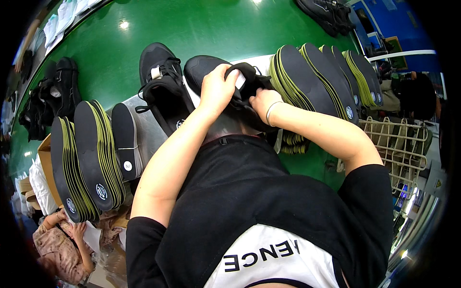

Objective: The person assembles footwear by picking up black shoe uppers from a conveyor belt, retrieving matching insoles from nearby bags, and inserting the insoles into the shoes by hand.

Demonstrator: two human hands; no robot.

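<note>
A black shoe (198, 67) lies in front of me, toe pointing away. My left hand (218, 90) pinches its raised tongue, where a white label (240, 79) shows. At the shoe's opening, my right hand (265, 102), with a bracelet on the wrist, has curled fingers gripping the dark collar; the fingertips are partly hidden there. To the left rests a second black shoe (154, 57) with laces and a white tag, an insole visible inside it. Neither hand touches this one.
Stacked black insoles with yellow-green edges stand left (89, 149) and right (300, 72) of the shoes. A grey-edged insole bundle (126, 137) is nearer me. More black shoes sit on the green table (211, 26). A wire rack (396, 144) stands right; another person (65, 245) works lower left.
</note>
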